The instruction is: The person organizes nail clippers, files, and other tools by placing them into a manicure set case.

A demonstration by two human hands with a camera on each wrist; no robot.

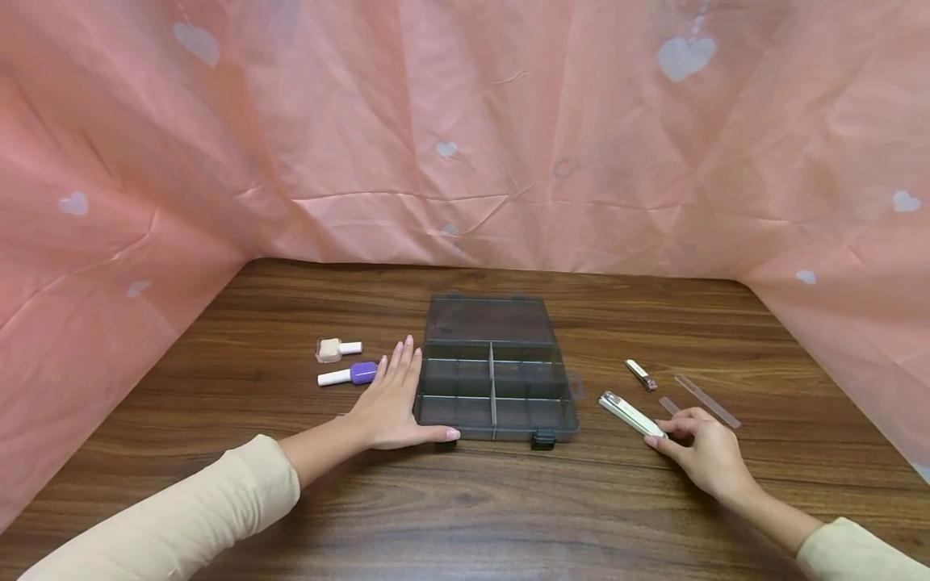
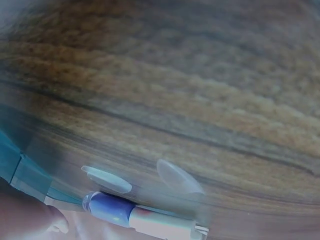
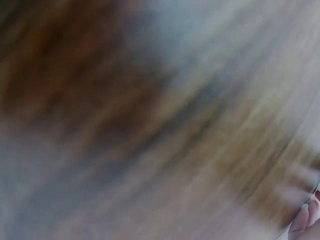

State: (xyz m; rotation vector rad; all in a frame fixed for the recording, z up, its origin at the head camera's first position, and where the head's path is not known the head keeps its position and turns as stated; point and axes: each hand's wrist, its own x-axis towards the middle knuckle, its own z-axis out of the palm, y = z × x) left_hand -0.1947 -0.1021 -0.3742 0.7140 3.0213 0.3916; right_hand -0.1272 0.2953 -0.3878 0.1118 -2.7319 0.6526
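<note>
A dark clear compartment box (image 1: 496, 379) lies open in the middle of the wooden table, lid tipped back. My left hand (image 1: 392, 399) lies flat with straight fingers against the box's left side, thumb along its front corner. My right hand (image 1: 699, 445) has curled fingers pinching the near end of a large white nail clipper (image 1: 629, 414) on the table right of the box. A purple-and-white nail polish bottle (image 1: 349, 375) (image 2: 140, 216) lies just left of my left hand. The right wrist view is a blur.
A beige nail polish bottle (image 1: 337, 349) lies beyond the purple one. A small nail clipper (image 1: 642, 375), a clear nail file (image 1: 706, 401) and a small clear strip (image 1: 668, 405) lie to the right. Pink heart-print cloth (image 1: 465, 129) walls the table on three sides.
</note>
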